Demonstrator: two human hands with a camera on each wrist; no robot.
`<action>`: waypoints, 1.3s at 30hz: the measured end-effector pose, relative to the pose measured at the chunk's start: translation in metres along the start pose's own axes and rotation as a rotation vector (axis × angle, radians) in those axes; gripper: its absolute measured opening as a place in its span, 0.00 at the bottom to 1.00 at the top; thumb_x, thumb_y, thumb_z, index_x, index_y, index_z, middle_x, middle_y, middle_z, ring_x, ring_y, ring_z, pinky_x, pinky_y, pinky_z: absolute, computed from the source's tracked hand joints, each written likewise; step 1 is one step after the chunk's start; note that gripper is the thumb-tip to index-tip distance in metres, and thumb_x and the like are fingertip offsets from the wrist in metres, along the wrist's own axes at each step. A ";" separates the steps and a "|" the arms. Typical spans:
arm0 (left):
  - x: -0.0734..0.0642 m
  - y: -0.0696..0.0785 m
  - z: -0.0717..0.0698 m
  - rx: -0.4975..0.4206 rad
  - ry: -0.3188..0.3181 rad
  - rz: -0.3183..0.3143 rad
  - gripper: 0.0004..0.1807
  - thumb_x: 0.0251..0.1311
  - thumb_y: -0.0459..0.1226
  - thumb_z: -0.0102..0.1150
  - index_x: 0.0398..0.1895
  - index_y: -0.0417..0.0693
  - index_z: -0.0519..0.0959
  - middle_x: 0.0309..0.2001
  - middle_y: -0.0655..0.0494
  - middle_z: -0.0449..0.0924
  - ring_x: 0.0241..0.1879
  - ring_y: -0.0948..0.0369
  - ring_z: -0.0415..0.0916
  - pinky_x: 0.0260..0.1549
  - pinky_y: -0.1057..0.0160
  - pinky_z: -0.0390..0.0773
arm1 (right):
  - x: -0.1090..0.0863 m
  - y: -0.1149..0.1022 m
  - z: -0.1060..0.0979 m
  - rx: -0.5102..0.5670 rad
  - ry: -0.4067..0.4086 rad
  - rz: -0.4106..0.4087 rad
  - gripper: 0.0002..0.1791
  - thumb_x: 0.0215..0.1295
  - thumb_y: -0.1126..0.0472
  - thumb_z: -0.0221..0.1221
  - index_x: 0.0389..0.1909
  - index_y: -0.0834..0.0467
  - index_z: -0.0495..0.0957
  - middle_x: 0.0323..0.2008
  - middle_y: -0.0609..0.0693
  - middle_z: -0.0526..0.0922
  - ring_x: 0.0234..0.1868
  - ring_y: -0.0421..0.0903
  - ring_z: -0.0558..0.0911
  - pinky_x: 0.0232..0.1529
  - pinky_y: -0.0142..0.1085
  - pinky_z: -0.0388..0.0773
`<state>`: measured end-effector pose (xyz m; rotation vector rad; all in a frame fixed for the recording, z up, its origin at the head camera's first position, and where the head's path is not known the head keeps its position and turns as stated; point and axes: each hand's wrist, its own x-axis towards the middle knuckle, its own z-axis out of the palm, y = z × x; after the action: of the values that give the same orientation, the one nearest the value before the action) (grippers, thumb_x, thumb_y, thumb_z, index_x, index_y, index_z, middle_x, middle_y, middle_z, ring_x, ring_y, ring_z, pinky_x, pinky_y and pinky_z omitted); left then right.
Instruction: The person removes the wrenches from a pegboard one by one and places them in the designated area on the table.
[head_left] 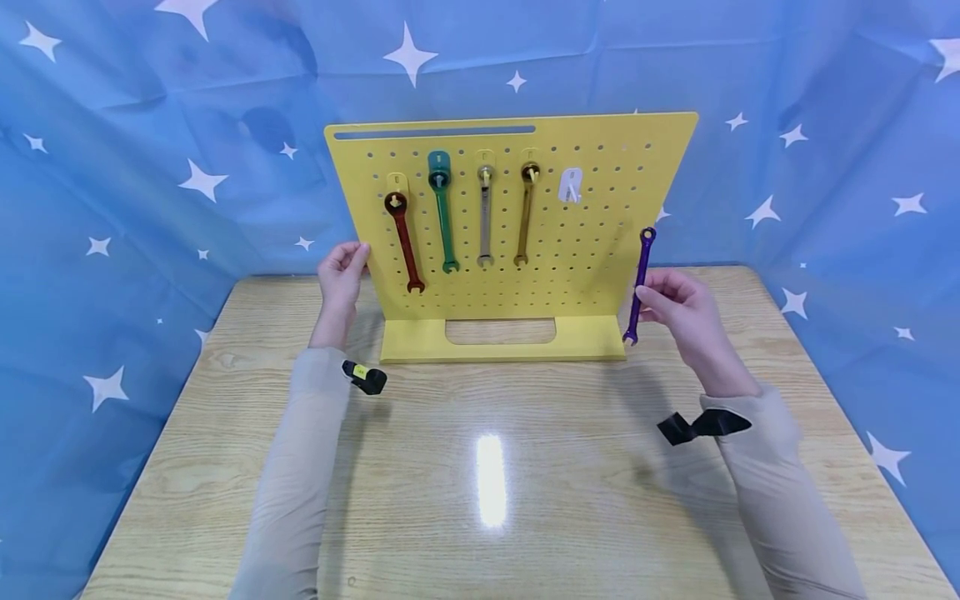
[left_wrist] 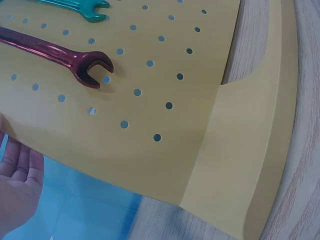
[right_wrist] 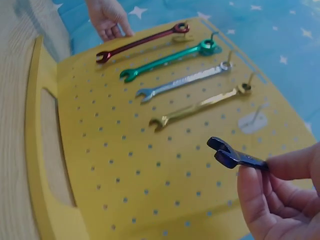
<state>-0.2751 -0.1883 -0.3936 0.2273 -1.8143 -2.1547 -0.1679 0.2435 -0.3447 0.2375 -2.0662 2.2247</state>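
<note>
A purple combination wrench [head_left: 641,279] is pinched between the thumb and fingers of my right hand [head_left: 678,312], just off the right edge of the yellow pegboard [head_left: 585,267]. Its ring end points up; in the right wrist view the wrench's open jaw [right_wrist: 226,154] faces the camera. My left hand [head_left: 342,275] grips the pegboard's left edge, with the thumb at the front and fingers partly hidden behind. On hooks hang a red wrench [head_left: 405,243], a green wrench [head_left: 444,217], a silver wrench [head_left: 485,218] and a gold wrench [head_left: 525,218]. Right of them, a white hook [head_left: 570,185] holds nothing.
The pegboard stands on its yellow base [head_left: 502,353] with a cutout, at the back of the wooden table [head_left: 420,483]. A blue curtain [head_left: 247,183] with white stars hangs behind and at both sides. Black straps with small mounts sit on both sleeves.
</note>
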 end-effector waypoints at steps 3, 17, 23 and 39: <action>0.000 -0.001 0.000 0.001 0.006 0.001 0.12 0.61 0.30 0.57 0.23 0.55 0.79 0.26 0.60 0.77 0.30 0.64 0.73 0.35 0.69 0.77 | -0.003 0.005 -0.008 -0.010 0.011 0.036 0.04 0.63 0.70 0.57 0.30 0.60 0.78 0.25 0.46 0.77 0.25 0.38 0.78 0.28 0.27 0.80; -0.002 -0.001 0.002 -0.002 0.028 0.019 0.09 0.61 0.30 0.58 0.25 0.52 0.80 0.26 0.60 0.77 0.29 0.64 0.73 0.35 0.69 0.77 | -0.020 0.038 -0.047 -0.284 0.016 0.212 0.03 0.66 0.66 0.55 0.35 0.63 0.74 0.26 0.42 0.77 0.26 0.37 0.77 0.30 0.27 0.80; -0.003 0.000 0.002 -0.011 0.031 0.022 0.12 0.61 0.29 0.58 0.23 0.55 0.79 0.25 0.60 0.77 0.28 0.65 0.73 0.34 0.67 0.77 | -0.026 0.052 -0.060 -0.394 -0.002 0.266 0.09 0.68 0.65 0.53 0.39 0.70 0.70 0.27 0.40 0.76 0.28 0.35 0.76 0.32 0.27 0.80; -0.005 -0.001 0.003 -0.008 0.024 0.034 0.02 0.60 0.31 0.59 0.30 0.43 0.80 0.26 0.60 0.77 0.28 0.65 0.73 0.33 0.69 0.77 | -0.029 0.085 -0.079 -0.368 -0.072 0.402 0.05 0.65 0.69 0.55 0.37 0.69 0.73 0.24 0.39 0.77 0.24 0.34 0.77 0.27 0.27 0.80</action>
<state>-0.2719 -0.1837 -0.3943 0.2187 -1.7835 -2.1266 -0.1584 0.3166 -0.4388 -0.1423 -2.7097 1.9799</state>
